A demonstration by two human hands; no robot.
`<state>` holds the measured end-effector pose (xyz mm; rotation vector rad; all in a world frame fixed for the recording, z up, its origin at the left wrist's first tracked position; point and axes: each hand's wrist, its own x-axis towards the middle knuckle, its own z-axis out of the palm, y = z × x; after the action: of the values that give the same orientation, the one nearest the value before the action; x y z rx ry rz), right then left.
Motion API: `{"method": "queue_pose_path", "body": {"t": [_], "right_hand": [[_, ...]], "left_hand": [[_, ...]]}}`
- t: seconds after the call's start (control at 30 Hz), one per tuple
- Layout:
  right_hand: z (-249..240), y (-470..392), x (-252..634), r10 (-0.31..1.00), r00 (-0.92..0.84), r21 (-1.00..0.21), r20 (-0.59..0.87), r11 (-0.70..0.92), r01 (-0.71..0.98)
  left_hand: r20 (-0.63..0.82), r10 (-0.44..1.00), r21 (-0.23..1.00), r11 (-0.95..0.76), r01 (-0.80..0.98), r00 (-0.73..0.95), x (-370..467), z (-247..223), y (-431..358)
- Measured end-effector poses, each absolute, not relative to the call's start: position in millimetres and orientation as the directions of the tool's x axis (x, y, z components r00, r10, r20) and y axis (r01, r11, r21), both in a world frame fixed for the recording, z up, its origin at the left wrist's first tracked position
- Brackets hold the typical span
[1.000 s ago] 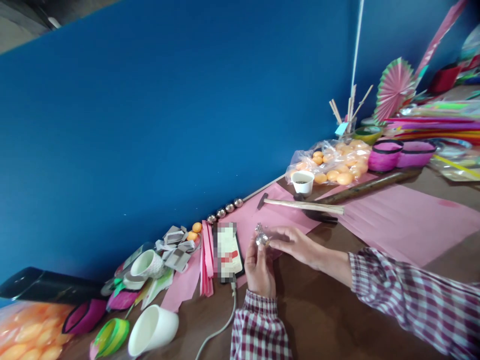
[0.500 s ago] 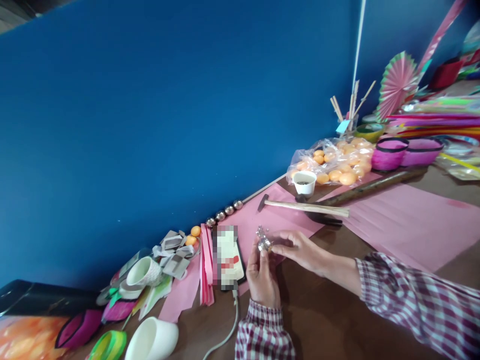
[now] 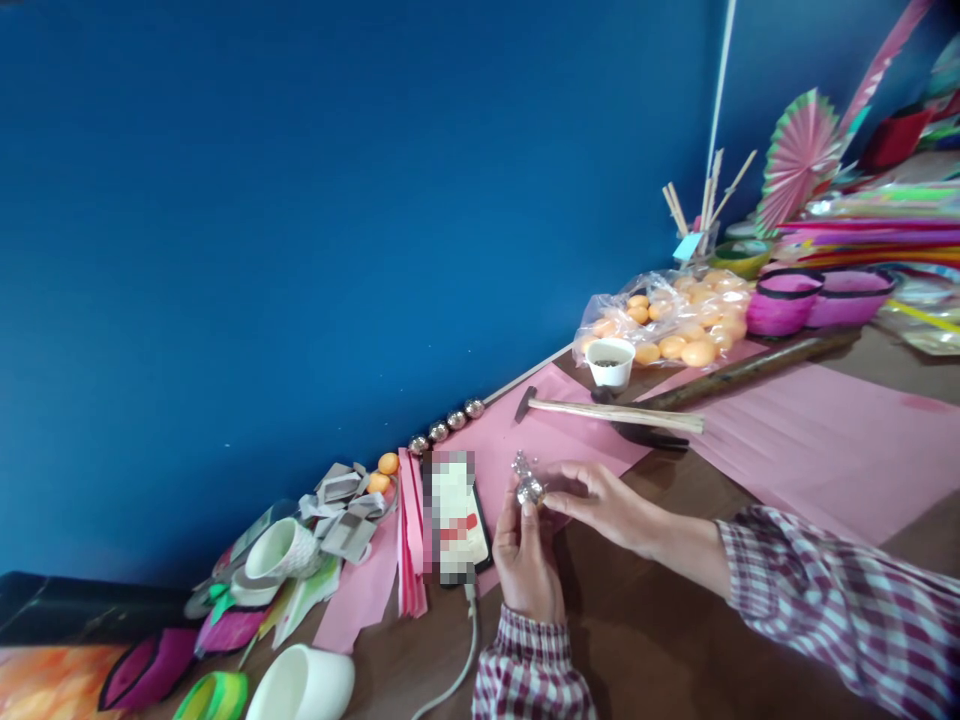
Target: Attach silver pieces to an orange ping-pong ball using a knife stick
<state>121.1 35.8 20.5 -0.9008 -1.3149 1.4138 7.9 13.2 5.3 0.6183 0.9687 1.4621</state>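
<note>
A small silver studded ball (image 3: 530, 491) is held low over the table, in front of the pink paper. My left hand (image 3: 529, 560) grips it from below and the left, thumb on its near side. From the right, my right hand (image 3: 600, 497) has its thumb and fingertips closed on the ball's side; whether a small piece lies between them is too small to tell. Just beyond the ball, several tiny shiny metal pieces (image 3: 520, 462) lie on the pink paper (image 3: 499, 440). A phone (image 3: 455, 520) with a blurred screen lies left of my hands.
A hammer (image 3: 615, 414) rests beyond my hands, near a white cup (image 3: 610, 365) of small dark bits and a bag of orange balls (image 3: 697, 350). Several silver balls (image 3: 456, 420) line the blue wall (image 3: 300, 200). A cable (image 3: 469, 650), white cups (image 3: 304, 685) and pink strips (image 3: 411, 540) are left.
The camera view has shifted slightly. Both hands keep nearly the same hold on the silver ball, with only slight finger movement.
</note>
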Motion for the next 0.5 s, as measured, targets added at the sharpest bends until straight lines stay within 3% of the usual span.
{"method": "queue_pose_path", "body": {"t": [0.37,0.5], "right_hand": [[21.4,36.1,116.8,0.965,-0.226,-0.981,0.137,0.100,-0.169],[14.9,38.3,115.7,0.962,-0.193,-0.979,0.191,0.172,-0.113]], "left_hand": [[-0.114,0.977,0.869,0.011,-0.494,-0.178,7.4,-1.4,13.2],[-0.113,0.985,0.824,0.019,-0.567,-0.131,6.5,-1.2,14.4]]}}
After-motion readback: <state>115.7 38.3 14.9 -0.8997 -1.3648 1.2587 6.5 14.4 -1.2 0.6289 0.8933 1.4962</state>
